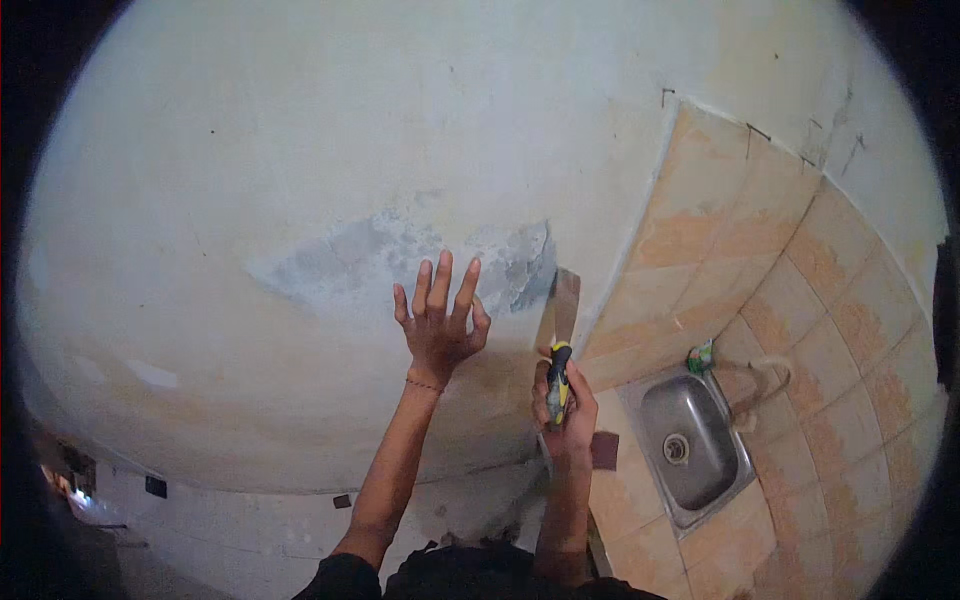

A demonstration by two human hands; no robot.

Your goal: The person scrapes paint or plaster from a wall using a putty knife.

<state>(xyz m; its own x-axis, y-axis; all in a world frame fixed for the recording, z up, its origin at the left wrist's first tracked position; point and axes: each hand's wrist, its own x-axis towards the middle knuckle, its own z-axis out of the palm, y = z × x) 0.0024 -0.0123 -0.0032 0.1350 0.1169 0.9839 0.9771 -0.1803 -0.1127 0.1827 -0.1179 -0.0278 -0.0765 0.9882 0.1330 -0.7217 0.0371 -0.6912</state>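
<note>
In my right hand (572, 410) is a putty knife (559, 385) with a yellow and black handle, its flat blade pointing up the wall. The blade's edge lies by the right end of a bare grey patch (345, 262), where paint is cracked and lifting. My left hand (438, 328) is spread with its fingers apart, over the lower part of that patch. It holds nothing, and its fingertips appear to rest on the wall. The off-white painted wall (300, 120) surrounds the patch.
At right, a steel sink (697, 480) is set in a tiled counter (725, 550). Orange-patterned tiles (735, 190) cover the wall there. A green packet (701, 356) stands by the sink's far corner. A dark red-brown piece (605, 451) lies beside my right wrist.
</note>
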